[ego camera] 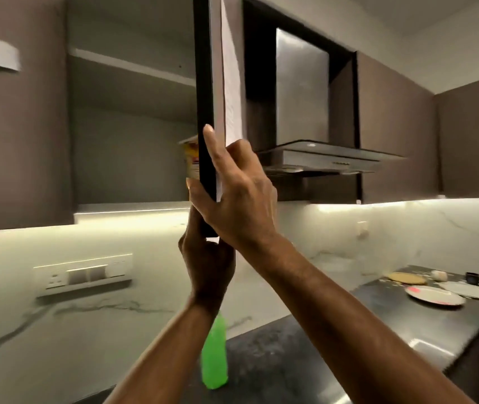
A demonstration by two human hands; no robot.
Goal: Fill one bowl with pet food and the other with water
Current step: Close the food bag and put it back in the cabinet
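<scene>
An upper cabinet door [207, 83] stands open, seen edge-on at the centre. My right hand [235, 193] grips its lower edge, fingers wrapped around the front and thumb side. My left hand [207, 263] holds the door's bottom corner from below. Behind the door, on the cabinet's lower shelf, a yellow pet food packet [191, 158] shows partly; the door hides the rest of it. A green bottle [214, 354] stands on the dark counter under my left forearm. No bowls are in view.
The cabinet's upper shelf [133, 65] shows nothing on it. A steel chimney hood [319, 158] hangs to the right. Plates [433, 295] and small items lie on the counter at far right. A switch panel [84, 275] sits on the marble backsplash.
</scene>
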